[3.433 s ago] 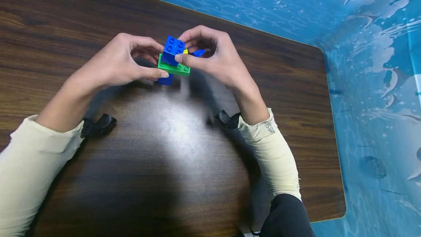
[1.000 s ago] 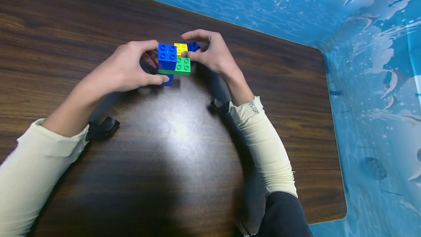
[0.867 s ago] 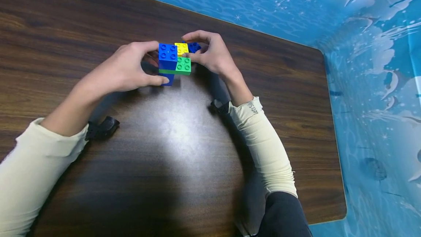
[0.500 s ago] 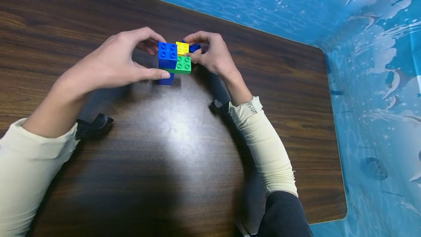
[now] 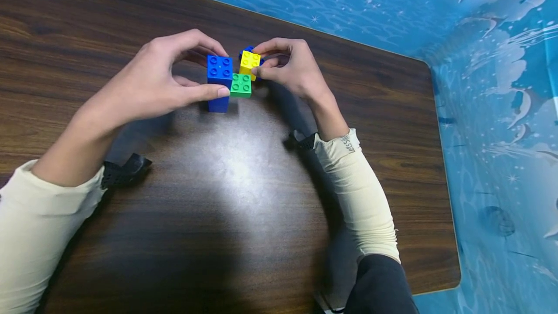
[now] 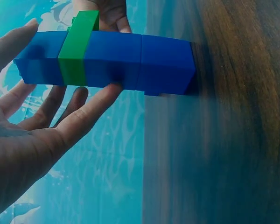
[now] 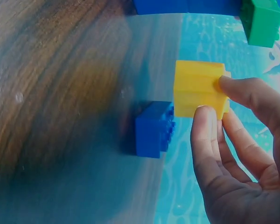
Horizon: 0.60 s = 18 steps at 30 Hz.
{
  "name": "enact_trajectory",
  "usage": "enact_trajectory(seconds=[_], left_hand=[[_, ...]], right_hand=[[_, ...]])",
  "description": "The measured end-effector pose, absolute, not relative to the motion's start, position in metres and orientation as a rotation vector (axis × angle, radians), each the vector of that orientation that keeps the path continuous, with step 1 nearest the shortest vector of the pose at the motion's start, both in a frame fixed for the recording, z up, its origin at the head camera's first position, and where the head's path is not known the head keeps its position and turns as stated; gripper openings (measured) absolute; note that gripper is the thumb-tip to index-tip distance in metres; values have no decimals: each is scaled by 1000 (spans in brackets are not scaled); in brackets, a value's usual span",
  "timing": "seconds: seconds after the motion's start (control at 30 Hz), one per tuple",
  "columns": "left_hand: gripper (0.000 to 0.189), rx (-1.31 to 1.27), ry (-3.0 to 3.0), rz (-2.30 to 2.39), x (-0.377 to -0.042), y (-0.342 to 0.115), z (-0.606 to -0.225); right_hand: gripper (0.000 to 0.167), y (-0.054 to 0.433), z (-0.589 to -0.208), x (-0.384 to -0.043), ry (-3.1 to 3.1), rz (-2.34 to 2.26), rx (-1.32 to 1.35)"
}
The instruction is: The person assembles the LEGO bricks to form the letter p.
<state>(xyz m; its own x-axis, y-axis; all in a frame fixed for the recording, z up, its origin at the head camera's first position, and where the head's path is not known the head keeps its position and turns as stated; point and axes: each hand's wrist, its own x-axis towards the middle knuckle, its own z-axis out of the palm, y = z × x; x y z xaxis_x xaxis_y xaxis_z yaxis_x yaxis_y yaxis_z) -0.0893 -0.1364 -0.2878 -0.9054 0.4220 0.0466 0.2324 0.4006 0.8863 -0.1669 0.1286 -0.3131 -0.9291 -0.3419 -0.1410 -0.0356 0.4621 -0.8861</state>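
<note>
A tower of blue bricks [image 5: 220,66] stands on the table, with a green brick [image 5: 241,86] set between them and jutting out to the right. My left hand [image 5: 161,74] holds the tower near its top, the thumb on the near side. In the left wrist view a finger touches the blue brick [image 6: 112,60] below the green one. Just right of the tower, my right hand [image 5: 296,69] pinches a yellow brick [image 5: 250,64] between thumb and fingers. The right wrist view shows the yellow brick [image 7: 198,88] off the table, apart from a blue brick [image 7: 151,130] standing there.
The dark wooden table [image 5: 209,217] has a blue sea-patterned sheet [image 5: 348,4] beyond its far and right edges. Some blue brick [image 5: 247,51] shows behind the yellow one, partly hidden.
Earlier my right hand was at the top blue brick, which now sits on the tower. It now holds the yellow brick, moved slightly right. My left hand's grip has shifted upward.
</note>
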Motion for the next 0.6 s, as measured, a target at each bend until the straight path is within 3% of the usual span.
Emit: enact_trajectory(seconds=[0.6], left_hand=[[45,648,2560,1502,-94,-135,-297]], right_hand=[[27,144,-282,-153,2422,-1520,-417]])
